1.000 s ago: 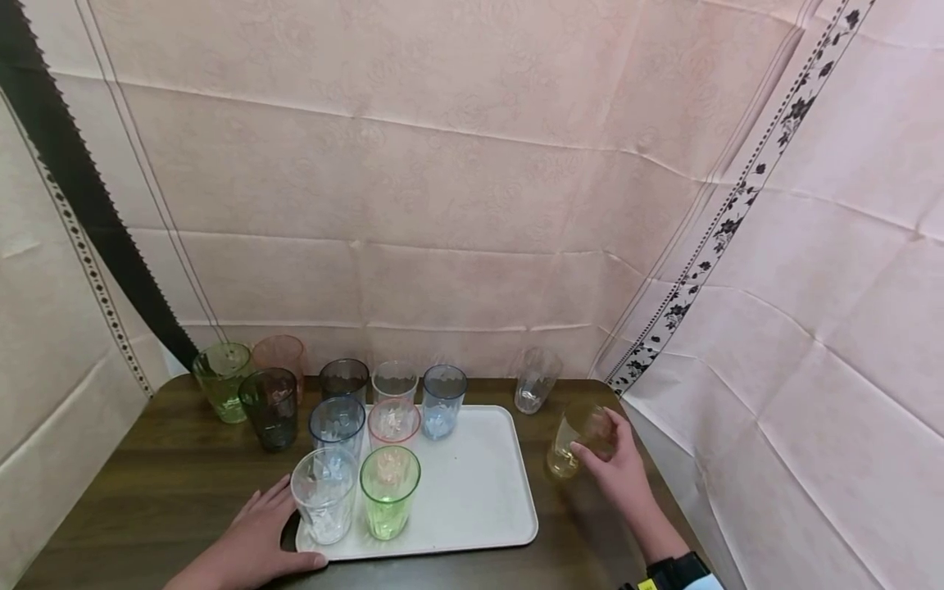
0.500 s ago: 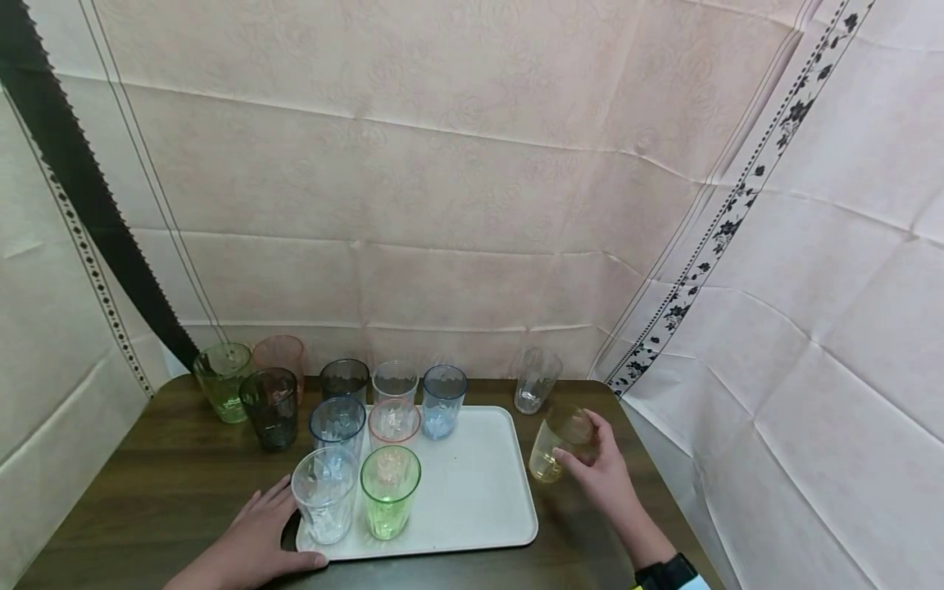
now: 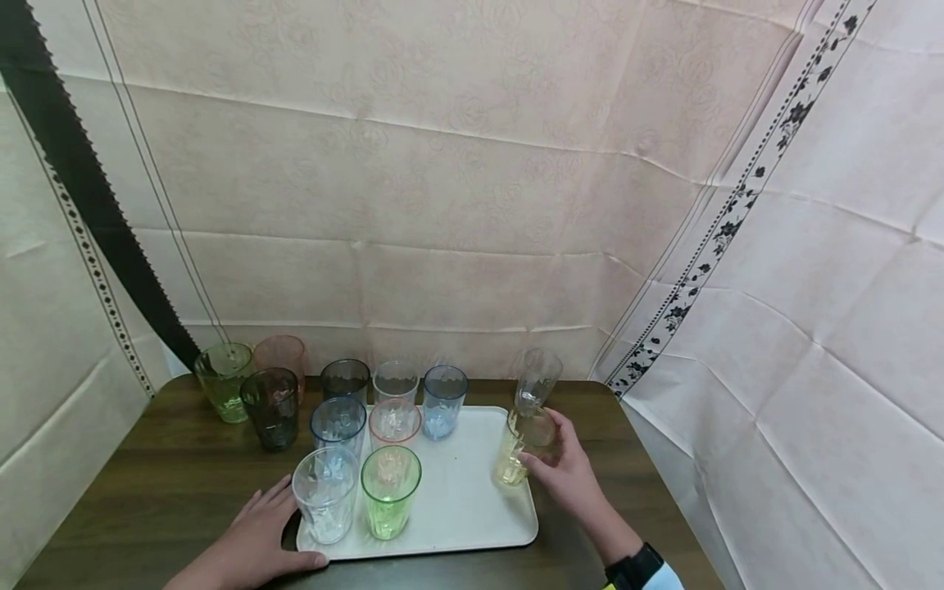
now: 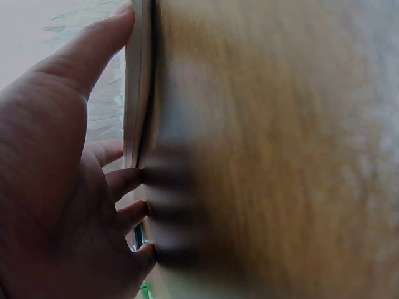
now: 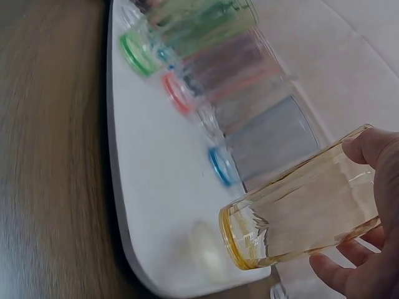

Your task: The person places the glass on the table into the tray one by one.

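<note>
In the head view my right hand (image 3: 569,477) holds a pale amber drinking glass (image 5: 305,208), thumb on one side and fingers on the other. The glass is slightly tilted over the right edge of a white tray (image 3: 479,500); the right wrist view shows its base close over the tray. My left hand (image 3: 247,537) lies at the tray's front left corner, fingers spread, thumb on the front edge. Nearest to it on the tray are a clear glass (image 3: 324,500) and a green glass (image 3: 389,496). Red-rimmed (image 3: 394,422) and blue (image 3: 444,406) glasses stand behind.
A clear tumbler (image 3: 537,381) stands on the wooden table (image 3: 162,475) behind the amber glass. Off the tray at the back left are green (image 3: 224,385), pink (image 3: 280,354) and dark grey (image 3: 270,410) glasses. Pale cloth (image 3: 472,205) hangs behind and at both sides.
My right hand has moved left with the amber glass, from over the table on the right to over the tray's right edge. The left hand stays where it was.
</note>
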`<action>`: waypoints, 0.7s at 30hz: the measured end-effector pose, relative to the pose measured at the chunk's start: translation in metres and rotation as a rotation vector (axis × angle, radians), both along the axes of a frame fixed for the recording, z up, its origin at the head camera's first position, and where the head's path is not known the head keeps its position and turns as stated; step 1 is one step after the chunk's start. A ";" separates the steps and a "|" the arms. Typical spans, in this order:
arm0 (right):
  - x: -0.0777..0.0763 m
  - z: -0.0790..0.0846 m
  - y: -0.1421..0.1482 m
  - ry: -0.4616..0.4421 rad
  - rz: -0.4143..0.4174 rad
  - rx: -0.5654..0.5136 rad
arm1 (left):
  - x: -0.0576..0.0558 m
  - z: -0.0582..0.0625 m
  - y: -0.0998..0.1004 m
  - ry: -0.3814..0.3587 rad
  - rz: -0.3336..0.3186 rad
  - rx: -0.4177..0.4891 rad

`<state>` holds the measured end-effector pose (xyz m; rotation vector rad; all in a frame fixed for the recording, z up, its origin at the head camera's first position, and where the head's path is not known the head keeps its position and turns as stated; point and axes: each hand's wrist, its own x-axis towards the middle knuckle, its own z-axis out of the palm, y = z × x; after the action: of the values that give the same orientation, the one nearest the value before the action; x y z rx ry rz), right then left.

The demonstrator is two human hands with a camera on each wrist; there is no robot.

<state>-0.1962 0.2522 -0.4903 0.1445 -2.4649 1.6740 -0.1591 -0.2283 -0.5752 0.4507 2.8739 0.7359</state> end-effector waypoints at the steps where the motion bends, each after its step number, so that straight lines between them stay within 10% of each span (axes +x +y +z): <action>1: 0.000 0.000 -0.004 0.010 0.008 0.004 | 0.000 0.000 0.000 -0.002 0.001 0.001; 21: -0.013 -0.002 -0.071 0.056 0.170 0.097 | 0.000 -0.001 -0.001 -0.023 -0.002 0.020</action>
<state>-0.2090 0.1813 -0.4923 0.4179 -2.5558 1.5887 -0.1587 -0.2293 -0.5757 0.4450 2.8461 0.7656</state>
